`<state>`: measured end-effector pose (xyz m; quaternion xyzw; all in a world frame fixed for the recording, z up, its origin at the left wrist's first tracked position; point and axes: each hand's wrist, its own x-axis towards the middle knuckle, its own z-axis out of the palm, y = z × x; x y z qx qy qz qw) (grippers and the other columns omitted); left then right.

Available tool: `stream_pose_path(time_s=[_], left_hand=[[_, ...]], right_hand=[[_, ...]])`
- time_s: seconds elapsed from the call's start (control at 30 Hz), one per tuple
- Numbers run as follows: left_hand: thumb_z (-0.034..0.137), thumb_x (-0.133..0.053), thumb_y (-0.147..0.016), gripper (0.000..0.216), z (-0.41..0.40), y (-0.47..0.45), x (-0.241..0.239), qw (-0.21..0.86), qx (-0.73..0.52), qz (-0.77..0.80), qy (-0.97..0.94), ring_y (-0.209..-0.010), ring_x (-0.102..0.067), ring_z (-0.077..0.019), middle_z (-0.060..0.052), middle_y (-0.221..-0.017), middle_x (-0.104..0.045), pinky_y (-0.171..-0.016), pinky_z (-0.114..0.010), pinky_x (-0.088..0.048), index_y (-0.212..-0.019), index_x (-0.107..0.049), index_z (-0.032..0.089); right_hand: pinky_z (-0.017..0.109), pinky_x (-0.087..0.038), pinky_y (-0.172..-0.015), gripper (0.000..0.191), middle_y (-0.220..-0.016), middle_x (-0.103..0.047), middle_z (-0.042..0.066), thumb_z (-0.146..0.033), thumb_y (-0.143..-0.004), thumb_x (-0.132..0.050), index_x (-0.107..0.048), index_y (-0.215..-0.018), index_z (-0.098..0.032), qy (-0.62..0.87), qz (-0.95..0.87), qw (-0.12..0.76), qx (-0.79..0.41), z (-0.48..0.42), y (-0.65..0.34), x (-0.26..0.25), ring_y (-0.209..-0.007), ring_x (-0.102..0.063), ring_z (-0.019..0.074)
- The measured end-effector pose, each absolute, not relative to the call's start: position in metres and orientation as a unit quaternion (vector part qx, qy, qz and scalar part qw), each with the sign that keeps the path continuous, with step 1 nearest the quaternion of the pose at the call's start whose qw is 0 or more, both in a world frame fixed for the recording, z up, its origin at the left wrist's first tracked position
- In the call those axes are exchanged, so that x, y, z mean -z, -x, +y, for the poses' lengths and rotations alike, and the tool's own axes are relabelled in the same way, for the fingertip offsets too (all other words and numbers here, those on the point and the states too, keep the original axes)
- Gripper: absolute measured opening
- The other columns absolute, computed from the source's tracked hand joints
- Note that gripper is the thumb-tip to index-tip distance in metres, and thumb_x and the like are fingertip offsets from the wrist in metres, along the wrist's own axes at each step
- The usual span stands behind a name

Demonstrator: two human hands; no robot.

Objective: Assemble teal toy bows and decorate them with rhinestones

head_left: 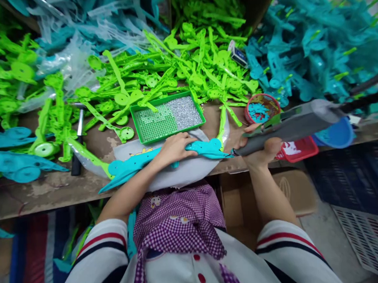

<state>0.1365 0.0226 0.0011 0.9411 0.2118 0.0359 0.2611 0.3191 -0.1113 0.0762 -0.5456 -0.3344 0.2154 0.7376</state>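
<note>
A long turquoise plastic part (139, 161) lies along the table's front edge on a grey-white cloth (184, 176). Pressed over its middle, my left hand (178, 147) grips it. Lime-green arms with clear, blade-like pieces join it near both ends, the left arm (94, 158) and the right arm (223, 128). In my right hand (260, 154) is a grey power screwdriver (293, 124), held nearly level. Its tip points left at the part's narrow right end; whether it touches a screw is too small to tell. Just behind my left hand sits a green tray (144, 140) with small silvery screws.
Heaps of lime-green parts (134, 76) cover the table's back, with turquoise parts (311, 44) piled at right. A hammer (79, 135) lies at left. To the right stand a red basket (271, 100), a red tray (311, 149) and a blue bowl (339, 134).
</note>
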Motion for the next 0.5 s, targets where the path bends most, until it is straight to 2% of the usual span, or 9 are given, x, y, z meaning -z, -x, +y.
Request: stream_pose_path(time_s=[0.5], left_hand=[[0.053,-0.067,-0.088,0.053,0.022,-0.136,-0.004,0.268,-0.022,0.223,-0.937,-0.113,-0.057,-0.0278,-0.007,-0.122,-0.065,-0.092,-0.037,-0.044,-0.136,-0.063,0.030]], right_hand=[[0.027,-0.040,-0.035,0.069,-0.048,-0.053,-0.004,-0.087,-0.059,-0.063,-0.068,-0.085,-0.024,0.527,-0.352,0.731,-0.253,-0.116,-0.326,-0.051,-0.038,-0.052,0.0148]])
